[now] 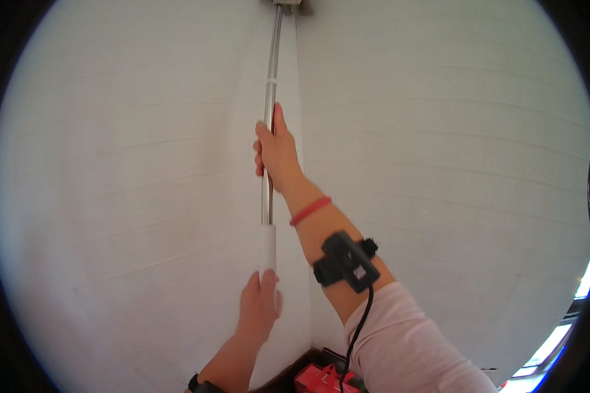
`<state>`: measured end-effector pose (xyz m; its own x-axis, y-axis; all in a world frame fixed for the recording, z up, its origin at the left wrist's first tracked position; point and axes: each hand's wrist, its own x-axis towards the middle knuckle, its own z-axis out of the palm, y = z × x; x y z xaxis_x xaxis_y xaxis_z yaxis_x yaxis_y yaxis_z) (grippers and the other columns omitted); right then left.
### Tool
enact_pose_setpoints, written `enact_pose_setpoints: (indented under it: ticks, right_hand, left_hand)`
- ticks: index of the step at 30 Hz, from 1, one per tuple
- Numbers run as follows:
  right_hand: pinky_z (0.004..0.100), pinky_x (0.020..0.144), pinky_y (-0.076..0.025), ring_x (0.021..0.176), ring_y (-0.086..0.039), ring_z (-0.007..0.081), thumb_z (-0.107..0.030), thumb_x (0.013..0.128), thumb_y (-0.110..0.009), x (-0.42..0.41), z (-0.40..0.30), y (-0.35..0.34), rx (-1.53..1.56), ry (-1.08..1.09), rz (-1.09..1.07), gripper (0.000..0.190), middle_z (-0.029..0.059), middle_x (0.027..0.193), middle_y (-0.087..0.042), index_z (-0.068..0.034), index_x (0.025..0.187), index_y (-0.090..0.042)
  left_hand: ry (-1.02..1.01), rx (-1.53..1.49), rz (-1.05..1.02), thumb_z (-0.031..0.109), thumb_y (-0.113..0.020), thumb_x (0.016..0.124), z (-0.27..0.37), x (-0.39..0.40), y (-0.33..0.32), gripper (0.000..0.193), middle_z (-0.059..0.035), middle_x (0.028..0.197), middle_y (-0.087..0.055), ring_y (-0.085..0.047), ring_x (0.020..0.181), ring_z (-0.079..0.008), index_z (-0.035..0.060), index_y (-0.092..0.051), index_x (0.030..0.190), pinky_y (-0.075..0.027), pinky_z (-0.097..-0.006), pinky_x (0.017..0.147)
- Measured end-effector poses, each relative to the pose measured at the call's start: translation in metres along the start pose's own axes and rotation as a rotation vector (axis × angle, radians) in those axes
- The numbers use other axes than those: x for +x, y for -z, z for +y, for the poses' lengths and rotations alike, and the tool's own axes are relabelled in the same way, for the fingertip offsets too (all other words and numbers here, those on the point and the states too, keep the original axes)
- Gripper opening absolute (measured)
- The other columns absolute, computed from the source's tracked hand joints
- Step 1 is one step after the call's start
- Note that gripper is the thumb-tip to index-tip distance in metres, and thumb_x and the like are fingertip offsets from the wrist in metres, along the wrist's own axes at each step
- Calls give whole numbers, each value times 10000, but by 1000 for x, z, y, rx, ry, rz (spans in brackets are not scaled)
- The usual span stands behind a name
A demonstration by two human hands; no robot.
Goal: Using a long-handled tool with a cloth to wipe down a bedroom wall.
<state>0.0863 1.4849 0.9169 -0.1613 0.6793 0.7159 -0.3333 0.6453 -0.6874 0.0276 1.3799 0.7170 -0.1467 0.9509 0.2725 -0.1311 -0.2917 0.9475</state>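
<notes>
A long metal pole (267,201) with a white grip sleeve (269,245) at its lower end runs up in front of the wall corner. My right hand (278,152) is wrapped around the metal part of the pole, its thumb pointing up along it. Lower down, my left hand (260,304) holds the white sleeve. At the top edge of the view the pole meets a greyish head (290,6), mostly cut off and blurred, so its kind cannot be told.
Pale walls (152,162) meet in a corner behind the pole. A red bag or package (319,378) lies low in the corner beside a dark edge. A black cable (361,324) hangs from a device (351,263) strapped to my right forearm. Bright window-like openings (545,351) show at lower right.
</notes>
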Motion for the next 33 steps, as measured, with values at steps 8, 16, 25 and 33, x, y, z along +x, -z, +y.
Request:
enact_pose_setpoints:
  ticks: [8, 16, 25, 33]
  right_hand:
    - [237, 312, -343, 374, -339, 76, -140, 872, -398, 85, 90, 67, 5, -93, 31, 627, 6, 611, -393, -207, 1376, -31]
    - [236, 320, -351, 370, -360, 78, -119, 870, -414, 34, -2, 62, 44, -249, 27, 645, 10, 580, -402, -195, 1376, -21]
    - [299, 471, -444, 499, -524, 166, -169, 855, -486, 38, 65, 112, -257, -296, -3, 685, 104, 693, -537, -43, 1355, -35]
    - [238, 497, -450, 515, -517, 109, -132, 844, -520, 8, 113, 164, -243, 32, -281, 717, 67, 787, -557, 0, 1335, -13]
  left_hand:
    - [216, 175, -1, 264, -404, 874, -65, 136, -10, 275, -86, 709, -530, -535, 612, -153, 24, -460, 997, -442, -260, 520]
    - [285, 20, 29, 234, -383, 909, -15, 19, -45, 179, -5, 474, -394, -400, 382, -114, 68, -431, 860, -336, -240, 360]
    - [96, -85, -131, 5, -565, 673, 23, 124, -82, 546, -40, 848, -532, -510, 747, -112, 47, -385, 1187, -431, -247, 624]
    - [-61, 91, -179, 180, -387, 854, 127, 204, -93, 537, -149, 1378, -183, -143, 1297, -204, -1, -220, 1331, -97, -322, 1048]
